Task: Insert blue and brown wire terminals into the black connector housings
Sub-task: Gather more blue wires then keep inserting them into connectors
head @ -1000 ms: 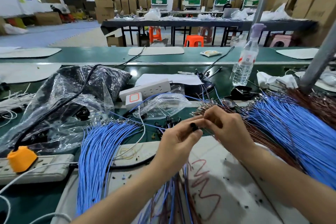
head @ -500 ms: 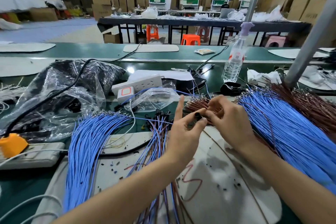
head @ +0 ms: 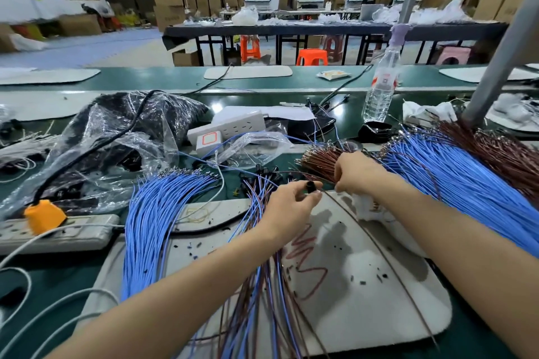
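My left hand pinches a small black connector housing between thumb and fingertips at the bench's middle. My right hand pinches a thin brown wire whose tip points at the housing; the wire trails back across the white mat. Loose brown wires lie fanned just behind my right hand. Blue wire bundles lie at the left and at the right. Finished blue-and-brown pairs with black housings lie between the hands and the left bundle.
A crumpled plastic bag and a power strip with an orange plug sit at the left. A white power strip, a water bottle and a grey post stand behind the work spot. More brown wires lie far right.
My left index finger, raised half a second ago, has curled back onto the housing. My right hand has drawn slightly to the right with the brown wire. The camera view shifted.
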`<state>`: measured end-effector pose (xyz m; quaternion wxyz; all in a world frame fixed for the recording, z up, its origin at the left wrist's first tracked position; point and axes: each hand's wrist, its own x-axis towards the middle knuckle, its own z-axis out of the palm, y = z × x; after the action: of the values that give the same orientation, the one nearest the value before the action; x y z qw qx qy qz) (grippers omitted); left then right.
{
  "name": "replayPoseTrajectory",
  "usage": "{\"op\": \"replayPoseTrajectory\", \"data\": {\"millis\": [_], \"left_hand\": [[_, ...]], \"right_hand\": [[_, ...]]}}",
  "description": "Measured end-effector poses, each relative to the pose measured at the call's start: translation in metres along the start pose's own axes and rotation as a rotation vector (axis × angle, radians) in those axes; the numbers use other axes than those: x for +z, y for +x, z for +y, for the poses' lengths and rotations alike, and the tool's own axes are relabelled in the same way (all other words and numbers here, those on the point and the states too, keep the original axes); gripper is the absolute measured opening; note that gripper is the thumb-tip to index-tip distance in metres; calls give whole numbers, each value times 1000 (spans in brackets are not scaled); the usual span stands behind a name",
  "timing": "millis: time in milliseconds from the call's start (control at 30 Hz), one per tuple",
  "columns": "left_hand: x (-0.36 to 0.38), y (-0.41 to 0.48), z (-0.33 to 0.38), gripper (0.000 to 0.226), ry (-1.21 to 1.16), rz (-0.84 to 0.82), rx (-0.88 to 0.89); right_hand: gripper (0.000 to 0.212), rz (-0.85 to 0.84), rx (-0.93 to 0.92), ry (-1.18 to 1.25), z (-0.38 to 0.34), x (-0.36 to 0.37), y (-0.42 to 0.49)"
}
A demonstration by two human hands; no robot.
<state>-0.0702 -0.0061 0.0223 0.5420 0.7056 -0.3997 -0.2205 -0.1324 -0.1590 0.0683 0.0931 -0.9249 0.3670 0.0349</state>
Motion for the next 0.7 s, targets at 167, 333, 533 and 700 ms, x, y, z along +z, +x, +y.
{"op": "replayPoseTrajectory", "data": {"millis": [167,333,533,700], "left_hand": [[2,6,-4,23,54,-23,19],[3,16,-4,24,28,-2,73],[8,27,-3,28,-145,-24,98],[16,37,12,22,-318,-58,60]], "right_hand": [[23,-21,-21,-30,4,-5,7],[3,11,-129,-69,17,-5,11],[18,130,-298,207,39,-9,-1],[12,131,-360,315,44,-11,-16]]}}
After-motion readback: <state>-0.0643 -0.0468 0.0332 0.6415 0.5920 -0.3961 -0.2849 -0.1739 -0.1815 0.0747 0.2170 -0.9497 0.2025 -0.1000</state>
